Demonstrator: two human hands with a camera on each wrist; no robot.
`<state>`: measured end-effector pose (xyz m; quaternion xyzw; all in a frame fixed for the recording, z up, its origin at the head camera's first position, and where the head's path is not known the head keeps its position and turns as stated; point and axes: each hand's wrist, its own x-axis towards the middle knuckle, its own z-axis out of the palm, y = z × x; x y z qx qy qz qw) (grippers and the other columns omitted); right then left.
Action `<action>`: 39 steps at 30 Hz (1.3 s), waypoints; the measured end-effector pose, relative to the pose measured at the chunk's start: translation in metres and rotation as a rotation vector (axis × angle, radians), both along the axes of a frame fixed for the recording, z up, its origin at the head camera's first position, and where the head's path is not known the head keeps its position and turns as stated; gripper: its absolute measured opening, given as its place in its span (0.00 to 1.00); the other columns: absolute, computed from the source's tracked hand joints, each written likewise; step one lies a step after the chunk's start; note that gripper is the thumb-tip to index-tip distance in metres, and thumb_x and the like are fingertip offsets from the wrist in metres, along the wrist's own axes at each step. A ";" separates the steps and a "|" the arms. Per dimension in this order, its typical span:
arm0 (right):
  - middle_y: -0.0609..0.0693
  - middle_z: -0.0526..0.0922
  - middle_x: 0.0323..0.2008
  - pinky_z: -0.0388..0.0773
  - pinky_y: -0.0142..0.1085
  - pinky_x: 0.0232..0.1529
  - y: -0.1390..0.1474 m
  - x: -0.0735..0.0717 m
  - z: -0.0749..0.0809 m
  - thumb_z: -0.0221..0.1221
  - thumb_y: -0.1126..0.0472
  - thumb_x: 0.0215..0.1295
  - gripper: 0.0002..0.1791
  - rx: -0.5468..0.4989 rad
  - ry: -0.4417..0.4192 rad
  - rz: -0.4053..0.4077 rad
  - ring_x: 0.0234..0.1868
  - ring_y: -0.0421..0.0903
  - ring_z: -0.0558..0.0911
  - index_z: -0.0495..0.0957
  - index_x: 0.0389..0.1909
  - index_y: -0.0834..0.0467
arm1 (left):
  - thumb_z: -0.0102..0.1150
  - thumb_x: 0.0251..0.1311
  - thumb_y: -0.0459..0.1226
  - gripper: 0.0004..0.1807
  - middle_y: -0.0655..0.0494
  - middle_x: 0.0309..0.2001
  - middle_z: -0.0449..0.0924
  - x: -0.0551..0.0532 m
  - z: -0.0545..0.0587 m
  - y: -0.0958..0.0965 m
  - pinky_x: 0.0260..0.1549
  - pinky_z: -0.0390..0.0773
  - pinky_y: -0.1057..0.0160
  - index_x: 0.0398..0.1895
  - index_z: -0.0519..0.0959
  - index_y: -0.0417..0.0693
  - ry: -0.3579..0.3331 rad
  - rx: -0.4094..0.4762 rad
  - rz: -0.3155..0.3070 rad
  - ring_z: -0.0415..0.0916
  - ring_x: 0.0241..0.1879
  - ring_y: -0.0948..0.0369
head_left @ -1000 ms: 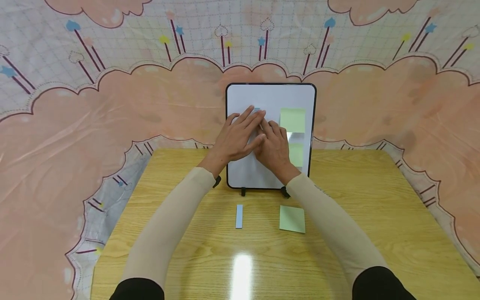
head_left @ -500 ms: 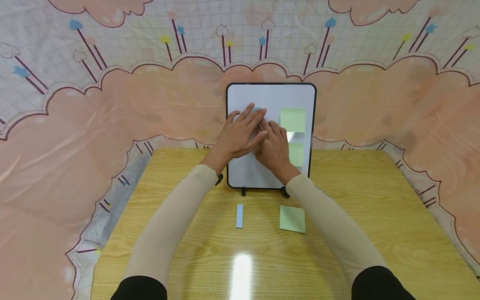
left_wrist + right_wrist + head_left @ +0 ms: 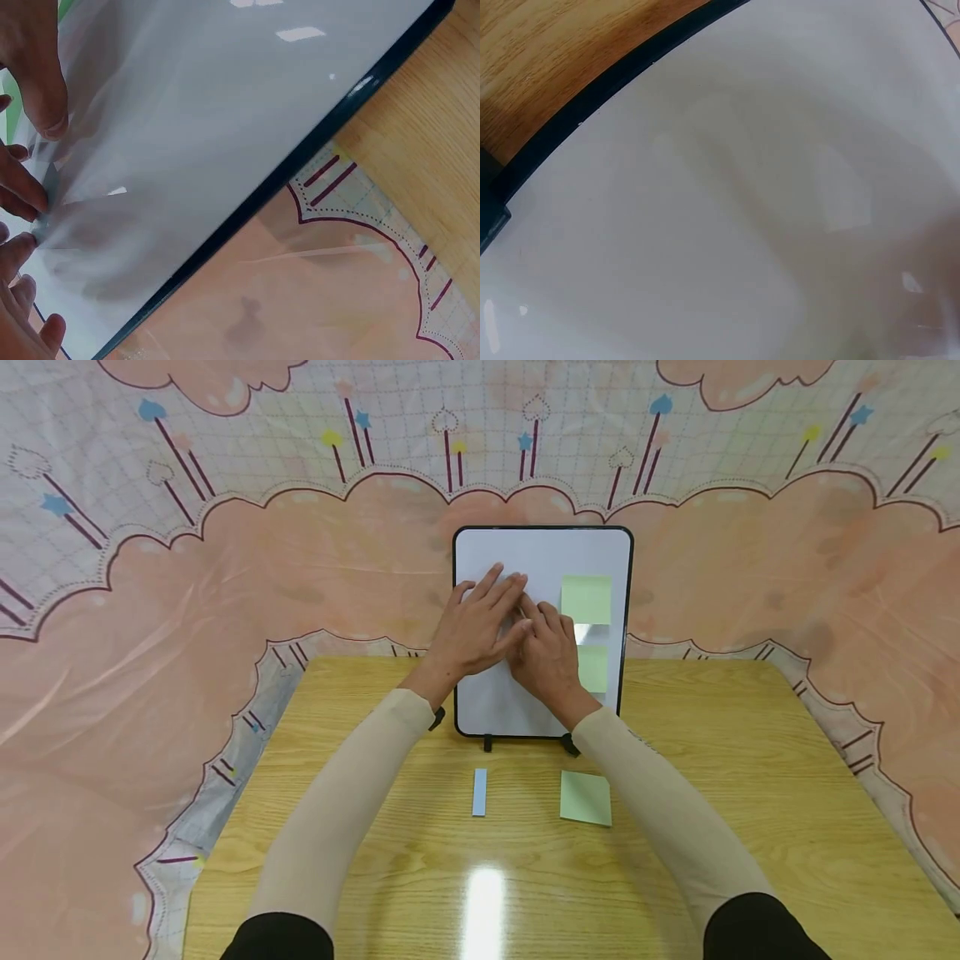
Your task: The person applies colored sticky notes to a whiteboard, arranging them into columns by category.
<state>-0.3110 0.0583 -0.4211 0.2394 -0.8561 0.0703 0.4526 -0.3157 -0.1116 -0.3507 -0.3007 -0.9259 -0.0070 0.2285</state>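
A white board (image 3: 540, 547) with a black frame stands upright on the table. My left hand (image 3: 476, 631) lies on its upper left part, fingers straight and spread. Close beside it, my right hand (image 3: 547, 660) reaches the board, its fingertips partly behind the left hand. In the left wrist view, fingertips (image 3: 30, 191) press on a narrow bluish paper strip (image 3: 49, 180), mostly covered. Two green sticky notes stick to the board's right side, an upper note (image 3: 587, 600) and a lower note (image 3: 592, 668) partly behind the right hand.
On the wooden table (image 3: 712, 760), a blue strip (image 3: 479, 792) and a green sticky note pad (image 3: 585, 798) lie in front of the board. Small black feet (image 3: 487, 743) hold up the board. A patterned pink cloth (image 3: 337, 568) hangs behind.
My left hand has shifted slightly up and left on the board, and its fingers now cover the bit of blue that showed between them. The right hand stays nearly in place.
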 end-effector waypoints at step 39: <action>0.55 0.77 0.72 0.74 0.50 0.55 0.008 0.006 0.001 0.59 0.59 0.72 0.23 0.021 -0.010 0.031 0.63 0.57 0.75 0.81 0.65 0.62 | 0.39 0.82 0.58 0.35 0.55 0.81 0.64 0.007 -0.012 -0.014 0.75 0.59 0.44 0.83 0.64 0.52 0.039 0.053 -0.054 0.50 0.84 0.56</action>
